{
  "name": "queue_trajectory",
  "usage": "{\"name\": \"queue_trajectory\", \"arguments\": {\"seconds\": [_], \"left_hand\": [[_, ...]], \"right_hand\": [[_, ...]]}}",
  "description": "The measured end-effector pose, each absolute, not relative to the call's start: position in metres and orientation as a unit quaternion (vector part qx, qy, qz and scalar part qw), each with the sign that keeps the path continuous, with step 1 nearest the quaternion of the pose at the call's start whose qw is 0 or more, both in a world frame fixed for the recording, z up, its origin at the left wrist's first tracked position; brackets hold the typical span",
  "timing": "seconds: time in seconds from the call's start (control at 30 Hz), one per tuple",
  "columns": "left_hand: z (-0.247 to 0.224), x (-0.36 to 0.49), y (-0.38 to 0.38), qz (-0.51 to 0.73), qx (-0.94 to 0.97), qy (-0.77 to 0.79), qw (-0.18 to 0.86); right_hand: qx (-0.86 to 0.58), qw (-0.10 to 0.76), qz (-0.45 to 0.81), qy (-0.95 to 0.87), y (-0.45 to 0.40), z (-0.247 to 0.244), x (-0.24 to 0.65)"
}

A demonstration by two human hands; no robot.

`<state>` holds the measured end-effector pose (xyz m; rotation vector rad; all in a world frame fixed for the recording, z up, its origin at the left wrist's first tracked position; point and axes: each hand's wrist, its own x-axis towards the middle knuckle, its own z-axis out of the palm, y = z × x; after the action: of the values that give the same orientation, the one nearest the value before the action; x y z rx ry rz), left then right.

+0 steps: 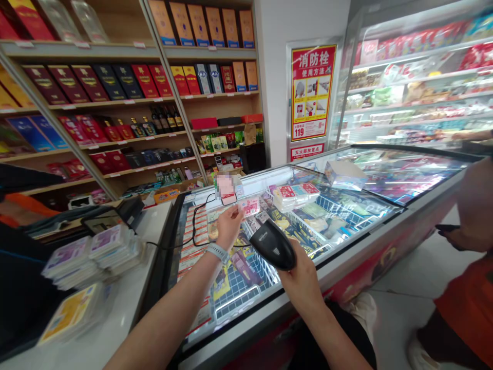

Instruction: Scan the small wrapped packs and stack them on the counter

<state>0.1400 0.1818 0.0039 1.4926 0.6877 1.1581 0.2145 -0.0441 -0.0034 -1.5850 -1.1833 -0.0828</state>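
My left hand (230, 226) pinches a small pink-and-white packet (250, 206) between its fingers, above the glass lid of a chest freezer (358, 244). My right hand (302, 277) grips a black handheld barcode scanner (274, 245), with its nose pointing up and left toward the packet. The two are close but apart. A black scanner cable (198, 226) trails across the glass to the left. Beyond the packet, a white-and-red pack (295, 197) lies on the lid.
A white counter (127, 303) at left bears stacks of packets (111, 246). Wooden shelves (84, 50) of boxed liquor stand behind. A person's forearm (468, 205) at right holds a dark phone. A lit refrigerated display case (408, 87) stands at back right.
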Motion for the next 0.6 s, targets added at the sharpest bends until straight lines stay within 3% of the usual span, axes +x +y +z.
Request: {"name": "queue_trajectory", "arguments": {"seconds": [0.13, 0.27, 0.43, 0.6], "left_hand": [[0.006, 0.168, 0.192, 0.519, 0.721, 0.279, 0.365], [-0.004, 0.19, 0.196, 0.436, 0.839, 0.236, 0.222], [-0.027, 0.216, 0.195, 0.344, 0.894, 0.228, 0.176], [-0.042, 0.234, 0.196, 0.331, 0.894, 0.23, 0.194]], "right_hand": [[-0.672, 0.557, -0.021, -0.487, -0.049, -0.001, 0.216], [-0.67, 0.562, -0.01, -0.485, -0.052, 0.0, 0.217], [-0.668, 0.565, -0.009, -0.484, -0.053, 0.003, 0.217], [-0.667, 0.563, -0.031, -0.487, -0.054, 0.005, 0.218]]}}
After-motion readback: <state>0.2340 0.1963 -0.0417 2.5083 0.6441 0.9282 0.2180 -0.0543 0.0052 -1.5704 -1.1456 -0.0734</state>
